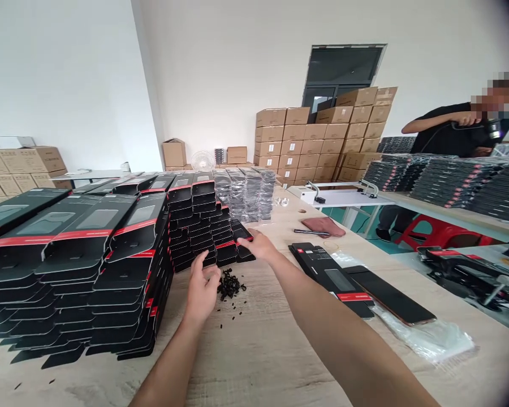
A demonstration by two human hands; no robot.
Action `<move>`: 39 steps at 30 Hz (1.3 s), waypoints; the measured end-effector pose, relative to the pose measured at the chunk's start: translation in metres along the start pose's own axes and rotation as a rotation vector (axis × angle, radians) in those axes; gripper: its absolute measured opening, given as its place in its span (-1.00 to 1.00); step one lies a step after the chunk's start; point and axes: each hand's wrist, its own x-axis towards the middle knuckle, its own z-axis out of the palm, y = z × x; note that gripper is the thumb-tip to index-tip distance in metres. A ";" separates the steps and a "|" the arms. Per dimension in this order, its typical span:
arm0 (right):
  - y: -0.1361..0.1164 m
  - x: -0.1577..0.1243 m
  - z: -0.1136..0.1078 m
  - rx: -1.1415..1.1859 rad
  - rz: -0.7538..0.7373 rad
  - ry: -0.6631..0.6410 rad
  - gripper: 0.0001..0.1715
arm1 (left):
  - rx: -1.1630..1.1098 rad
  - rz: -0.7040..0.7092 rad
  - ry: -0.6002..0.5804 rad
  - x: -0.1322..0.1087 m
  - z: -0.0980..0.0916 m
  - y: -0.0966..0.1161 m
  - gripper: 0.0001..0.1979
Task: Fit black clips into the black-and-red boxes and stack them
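Observation:
Tall stacks of flat black packaging boxes with red stripes point(89, 249) fill the left of the wooden table point(263, 350). My left hand point(201, 288) hovers beside a small heap of tiny black pieces point(229, 284), its fingers curled with the thumb and forefinger close together. My right hand point(258, 244) reaches to the lowest boxes of a shorter stack point(212, 226) and its fingers rest on one black box point(242, 237). Whether it grips that box is unclear.
A flat black box point(328, 277) and a dark phone-like slab on clear plastic bags point(392, 297) lie to the right, with a pen point(311, 232) and a maroon pouch point(323, 226) behind. Brown cartons point(318, 141) are stacked at the wall. Another person point(458, 133) works at the right table.

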 end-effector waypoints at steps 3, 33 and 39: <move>0.015 -0.012 -0.024 -0.118 0.047 0.046 -0.33 | 0.039 0.004 -0.009 0.002 0.000 -0.003 -0.47; -0.002 -0.101 0.026 0.804 0.025 -0.008 -0.28 | -0.119 -0.127 -0.319 -0.018 0.018 0.012 -0.56; -0.001 -0.097 0.052 0.103 -0.235 -0.135 -0.47 | 0.061 0.112 0.043 -0.001 0.000 0.015 -0.62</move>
